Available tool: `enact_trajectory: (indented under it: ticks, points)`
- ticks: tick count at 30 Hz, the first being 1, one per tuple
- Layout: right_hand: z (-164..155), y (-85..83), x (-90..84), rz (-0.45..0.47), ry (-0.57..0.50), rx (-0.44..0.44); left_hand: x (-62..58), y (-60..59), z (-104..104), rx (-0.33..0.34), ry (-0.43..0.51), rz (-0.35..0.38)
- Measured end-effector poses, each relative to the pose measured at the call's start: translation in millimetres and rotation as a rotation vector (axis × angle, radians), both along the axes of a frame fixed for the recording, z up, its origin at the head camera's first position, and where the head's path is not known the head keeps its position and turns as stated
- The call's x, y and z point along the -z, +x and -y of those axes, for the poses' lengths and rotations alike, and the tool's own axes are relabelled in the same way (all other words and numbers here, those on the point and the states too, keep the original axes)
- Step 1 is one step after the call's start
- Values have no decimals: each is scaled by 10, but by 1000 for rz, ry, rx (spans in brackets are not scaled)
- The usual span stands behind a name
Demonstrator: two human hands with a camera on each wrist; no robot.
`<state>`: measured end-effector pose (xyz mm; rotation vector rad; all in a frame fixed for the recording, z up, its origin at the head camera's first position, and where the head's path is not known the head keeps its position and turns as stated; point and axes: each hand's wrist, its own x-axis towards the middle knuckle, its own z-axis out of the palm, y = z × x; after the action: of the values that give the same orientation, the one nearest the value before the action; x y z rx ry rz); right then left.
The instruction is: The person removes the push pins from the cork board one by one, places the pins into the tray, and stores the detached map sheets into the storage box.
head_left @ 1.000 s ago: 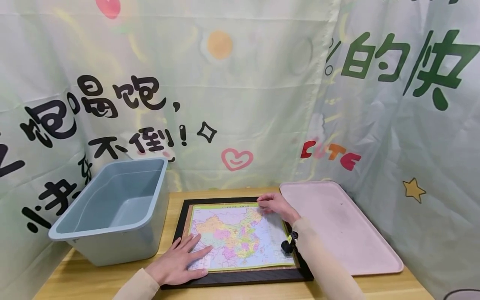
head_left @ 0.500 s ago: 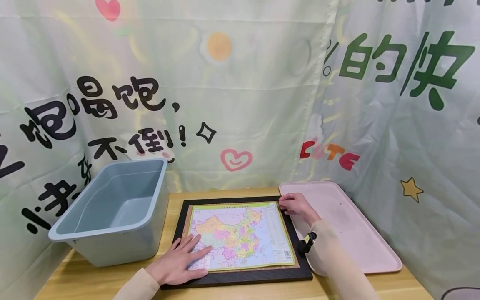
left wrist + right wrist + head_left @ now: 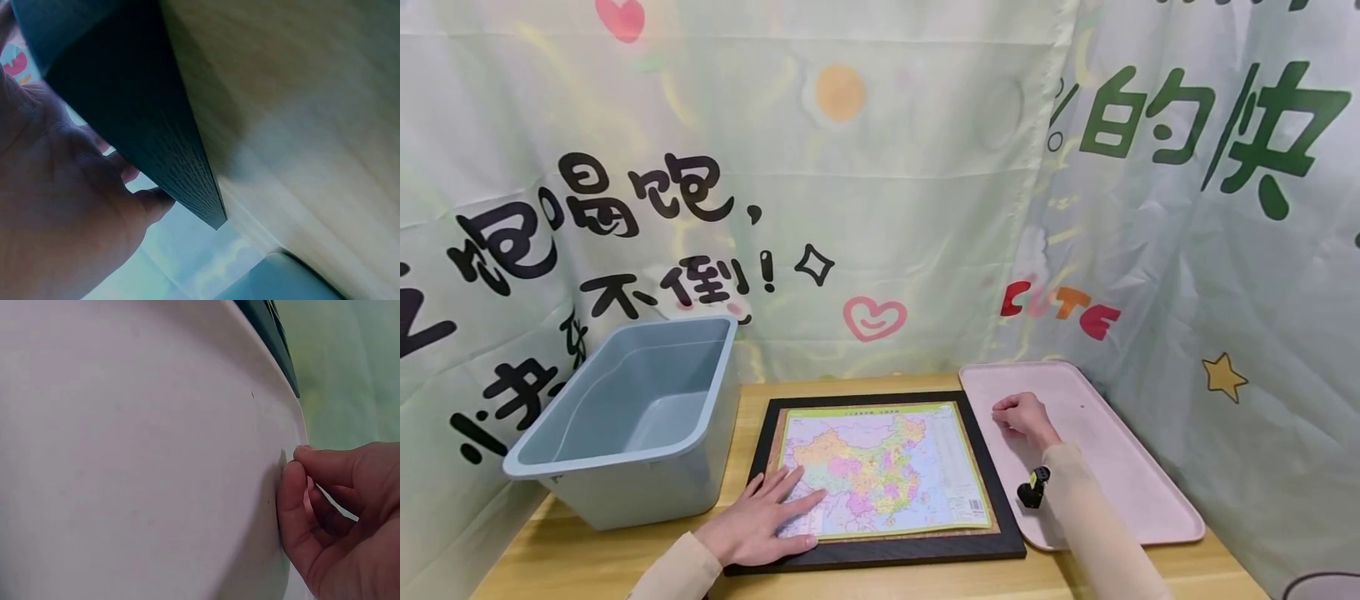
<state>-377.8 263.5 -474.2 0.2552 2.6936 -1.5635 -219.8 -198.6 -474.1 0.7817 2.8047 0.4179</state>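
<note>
A colourful map puzzle [image 3: 880,467] lies in a black frame [image 3: 880,552] on the wooden table. My left hand [image 3: 765,518] rests flat, fingers spread, on the puzzle's lower left corner; the left wrist view shows the palm [image 3: 56,206] against the frame's dark edge [image 3: 144,119]. My right hand [image 3: 1021,414] is over the near-left part of the pink tray [image 3: 1105,450], fingers curled. In the right wrist view, thumb and forefinger [image 3: 297,464] pinch a small thin pale piece [image 3: 282,456] against the tray surface [image 3: 125,456]. The piece is barely visible.
A large grey-blue plastic bin [image 3: 625,425] stands left of the frame, with nothing seen inside. Printed green curtains close in the back and both sides. Bare wood table [image 3: 587,558] shows along the front edge.
My right hand has left the puzzle's upper right area and moved right, past the frame's corner, onto the pink tray. The left hand has stayed put.
</note>
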Motion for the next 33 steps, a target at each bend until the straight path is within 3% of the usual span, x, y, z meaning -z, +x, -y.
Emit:
enact_trajectory:
  ticks: [3, 16, 28, 33]
  points:
    - [-6, -11, 1, 9, 43, 7, 4, 1, 1, 1, -1, 6]
    - [-56, -29, 8, 16, 34, -3, 11, -26, -8, 15, -8, -14]
    - [-138, -2, 31, 54, -156, -21, 15, -12, -8, 7, 5, -9]
    - [-140, 0, 38, 64, -180, -40, 11, -16, 7, 10, 4, -8]
